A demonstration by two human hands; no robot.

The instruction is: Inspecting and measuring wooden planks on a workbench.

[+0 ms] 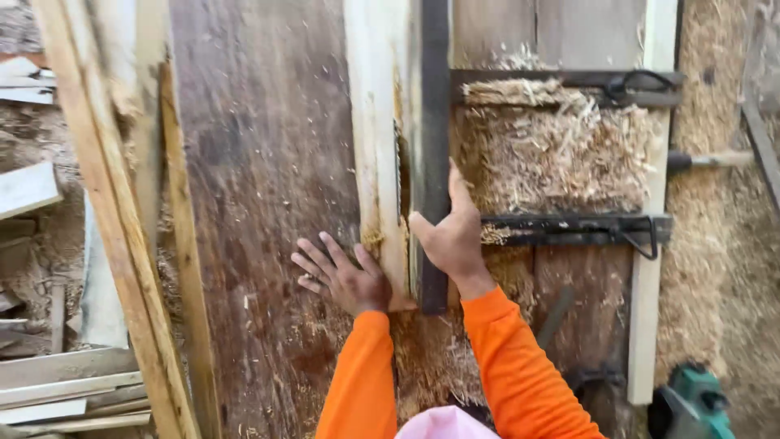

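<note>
The right hand [452, 237] clasped the dark fence rail [434, 122], its length running straight ahead, while the left hand [340, 275] pressed open-palmed on the pale board [375, 122] just left of that rail.

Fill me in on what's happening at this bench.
A person in orange sleeves is working a pale board along a table saw. The left hand lies flat on the dark, dusty table top, pressing the board's near end. The right hand grips the dark fence rail beside it. Wood shavings are heaped to the right.
</note>
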